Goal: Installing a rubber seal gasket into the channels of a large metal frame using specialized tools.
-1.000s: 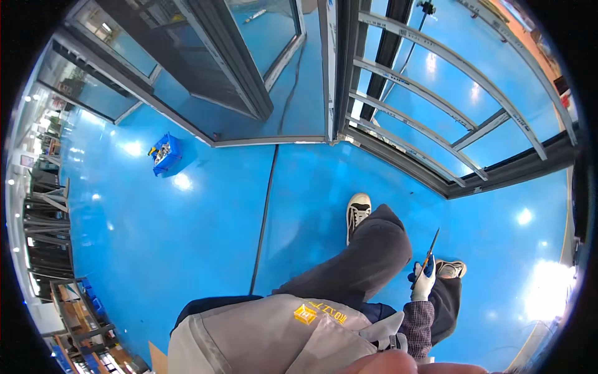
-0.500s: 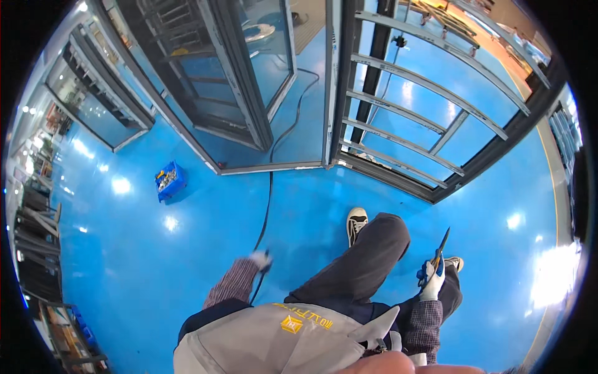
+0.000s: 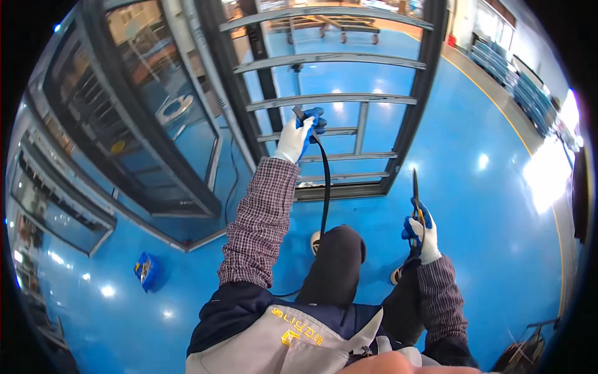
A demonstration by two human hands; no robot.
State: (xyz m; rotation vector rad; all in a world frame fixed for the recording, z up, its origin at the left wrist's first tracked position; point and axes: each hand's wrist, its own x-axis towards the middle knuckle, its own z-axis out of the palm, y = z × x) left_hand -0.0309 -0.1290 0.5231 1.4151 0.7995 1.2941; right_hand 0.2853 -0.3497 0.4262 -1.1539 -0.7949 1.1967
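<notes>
My left hand [image 3: 294,138], in a white glove with blue palm and fingertips, is raised in front of a dark door frame [image 3: 413,115]. Its fingers are closed round a black rubber strip [image 3: 326,181], whose flat end sticks out above the fist. From there the strip hangs down past my knee. Lower and to the right, my right hand [image 3: 428,240], gloved the same way, grips scissors [image 3: 415,184] with a long dark blade pointing away from me. Part of their yellowish handle shows between the fingers.
Light cross bars [image 3: 330,60] span the frame. Glazed frames [image 3: 180,244] stand at the left. A blue bin [image 3: 149,274] with small parts sits on the blue floor. Beyond the frame is a wheeled cart [image 3: 349,25]; wrapped stacks [image 3: 529,100] line the far right.
My left hand has risen from low beside me to the barred frame, bringing the black strip up. The view has turned right; my right hand still holds the scissors.
</notes>
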